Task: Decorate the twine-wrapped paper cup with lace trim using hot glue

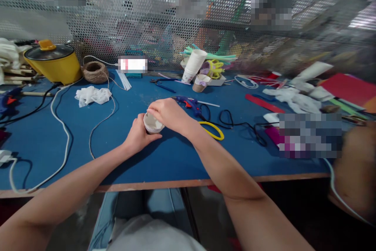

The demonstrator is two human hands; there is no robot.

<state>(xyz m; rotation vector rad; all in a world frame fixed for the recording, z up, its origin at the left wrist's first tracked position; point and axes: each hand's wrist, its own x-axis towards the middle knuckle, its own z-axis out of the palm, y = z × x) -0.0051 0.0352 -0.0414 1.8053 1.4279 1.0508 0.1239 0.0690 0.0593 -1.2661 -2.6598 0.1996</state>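
A small white paper cup [154,125] is between my hands above the blue table, its open mouth tipped toward me. My left hand [138,133] wraps round the cup's left side, the thumb lying under its near side. From the far right, my right hand [169,112] closes its fingers on the cup's rim, and the fingertips dip partly inside. Just beyond my right wrist lies a blue glue gun [190,105]. A yellow ring [214,130] rests on the table beside my right forearm.
At the back stand a yellow electric pot [55,65], a twine roll [95,72] and stacked paper cups [195,64]. Crumpled white plastic [92,95] lies at left. A white cable [65,123] and a black cord [249,126] cross the table. Another person's arm [357,161] is at right.
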